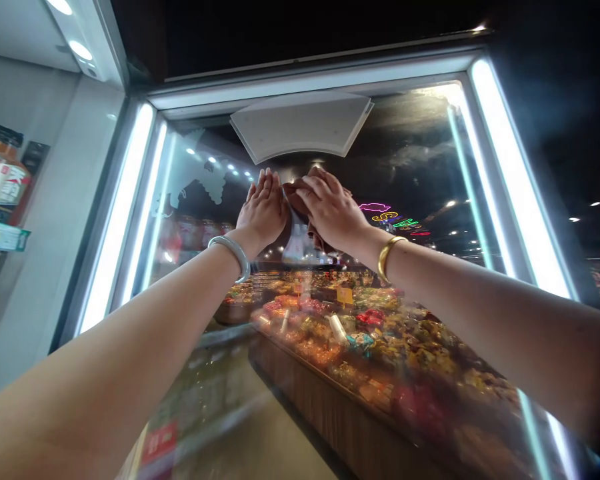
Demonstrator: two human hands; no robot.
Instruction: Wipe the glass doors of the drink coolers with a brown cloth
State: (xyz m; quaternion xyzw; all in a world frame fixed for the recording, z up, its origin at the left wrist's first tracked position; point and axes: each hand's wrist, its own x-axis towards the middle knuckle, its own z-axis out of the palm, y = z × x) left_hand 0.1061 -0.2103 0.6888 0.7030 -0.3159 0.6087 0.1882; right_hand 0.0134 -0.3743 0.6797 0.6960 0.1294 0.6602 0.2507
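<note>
Both my arms reach up to a glass door [420, 200] of a lit display case. My left hand [263, 210], with a silver bangle at the wrist, lies flat against the glass, fingers stretched upward and together. My right hand [330, 210], with a gold bangle, presses a brown cloth [294, 195] against the glass, fingers spread over it. The two hands touch side by side. Most of the cloth is hidden under my right hand.
Bright light strips [515, 180] frame the door on both sides. A white label plate [303, 127] sits above my hands. The glass reflects a shop counter with piled packaged goods [380, 333]. Bottles stand on a shelf [3, 233] at the far left.
</note>
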